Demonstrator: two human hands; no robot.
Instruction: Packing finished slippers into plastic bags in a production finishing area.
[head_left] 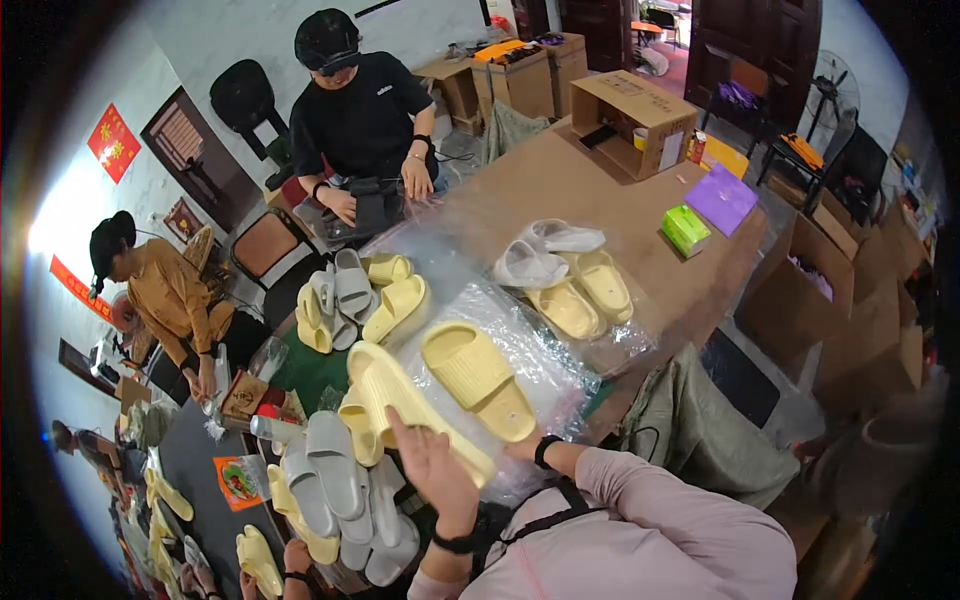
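A pale yellow slipper (410,400) slants across the near left of the table. My left hand (437,468) is over its side, with fingers stretched out and apart against it. Just to the right, a second yellow slipper (478,378) lies above a stack of clear plastic bags (535,350), toe pointing away. My right hand (522,448) is closed at its heel, fingers partly hidden beneath. Left of my left hand are several grey slippers (330,470) and yellow ones. Farther back stands a cluster of grey and yellow slippers (352,285).
Bagged yellow and grey slippers (580,290) lie right of the plastic stack. Beyond them are a cardboard box (635,125), a purple packet (720,198) and a green tissue pack (685,231). A co-worker (365,130) stands across the table; another (180,295) is at the left.
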